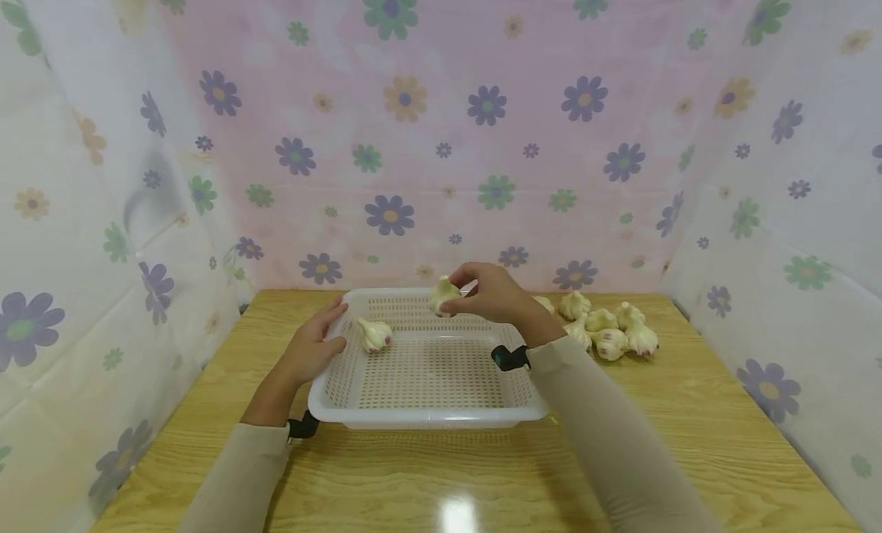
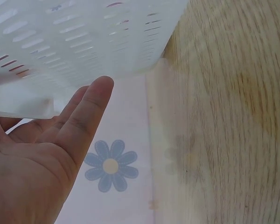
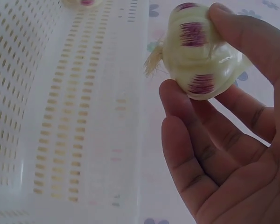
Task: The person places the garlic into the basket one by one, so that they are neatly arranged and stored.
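My right hand [image 1: 492,294] pinches a garlic bulb [image 1: 444,295] between thumb and fingers, above the far part of a white plastic basket [image 1: 430,416]. In the right wrist view this bulb [image 3: 200,51] shows purple streaks and a tuft of roots. At the basket's left side my left hand [image 1: 313,349] holds the rim, thumb over the inner side. Its fingers [image 2: 91,105] lie along the outer wall in the left wrist view. One other garlic bulb [image 1: 375,335] lies inside the basket, near the left wall.
To the right of the basket, several garlic bulbs [image 1: 609,344] sit in a cluster on the wooden table [image 1: 661,426], partly behind the right forearm. A flowered cloth [image 1: 441,173] hangs behind the table and along both sides.
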Demonstrator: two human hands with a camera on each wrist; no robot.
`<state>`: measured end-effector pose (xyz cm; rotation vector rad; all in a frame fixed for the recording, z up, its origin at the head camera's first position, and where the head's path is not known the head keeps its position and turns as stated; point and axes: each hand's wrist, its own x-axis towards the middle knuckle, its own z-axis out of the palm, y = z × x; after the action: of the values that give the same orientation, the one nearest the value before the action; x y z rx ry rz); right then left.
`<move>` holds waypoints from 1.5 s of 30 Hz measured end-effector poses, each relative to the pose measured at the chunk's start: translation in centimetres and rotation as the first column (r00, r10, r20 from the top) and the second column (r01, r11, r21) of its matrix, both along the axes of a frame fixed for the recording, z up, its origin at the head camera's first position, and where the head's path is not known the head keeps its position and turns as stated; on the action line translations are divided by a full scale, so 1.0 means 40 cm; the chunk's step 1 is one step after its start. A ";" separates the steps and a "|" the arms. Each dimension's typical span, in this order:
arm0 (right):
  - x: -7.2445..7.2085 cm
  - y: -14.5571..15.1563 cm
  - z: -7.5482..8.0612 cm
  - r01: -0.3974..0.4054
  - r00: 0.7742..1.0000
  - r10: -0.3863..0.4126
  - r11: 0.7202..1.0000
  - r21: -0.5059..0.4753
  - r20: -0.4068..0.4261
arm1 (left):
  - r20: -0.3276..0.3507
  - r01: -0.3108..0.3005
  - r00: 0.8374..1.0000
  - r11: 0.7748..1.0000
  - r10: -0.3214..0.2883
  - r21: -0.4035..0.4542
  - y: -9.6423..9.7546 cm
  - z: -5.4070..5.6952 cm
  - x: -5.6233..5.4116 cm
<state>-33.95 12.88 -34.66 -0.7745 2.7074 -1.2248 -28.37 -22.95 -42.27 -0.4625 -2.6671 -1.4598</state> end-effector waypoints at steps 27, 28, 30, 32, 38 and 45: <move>-0.054 -0.118 -0.105 0.052 0.981 -0.061 0.997 0.051 0.184 | -0.025 -0.011 1.000 1.000 0.010 -0.026 -0.006 -0.008 -0.008; -0.054 -0.120 -0.109 0.055 0.980 -0.063 0.997 0.049 0.189 | -0.021 -0.010 1.000 1.000 0.010 -0.020 -0.006 -0.008 -0.008; -0.054 -0.123 -0.116 0.067 0.977 -0.076 0.996 0.050 0.200 | -0.013 -0.002 1.000 1.000 0.002 -0.007 -0.004 -0.008 -0.009; -0.054 -0.132 -0.120 0.076 0.974 -0.084 0.996 0.047 0.209 | -0.009 0.002 1.000 1.000 -0.003 -0.004 -0.004 -0.009 -0.009; -0.049 -0.159 -0.132 0.100 0.965 -0.114 0.993 0.069 0.238 | 0.004 0.007 1.000 1.000 -0.007 0.003 -0.002 -0.011 -0.007; -0.044 -0.190 -0.134 0.141 0.963 -0.168 0.980 0.138 0.210 | 0.006 0.003 1.000 1.000 -0.002 -0.005 -0.001 -0.001 -0.004</move>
<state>-35.70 5.27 -40.02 -0.3917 2.6677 -1.0868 -28.53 -23.00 -42.30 -0.4625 -2.6766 -1.4583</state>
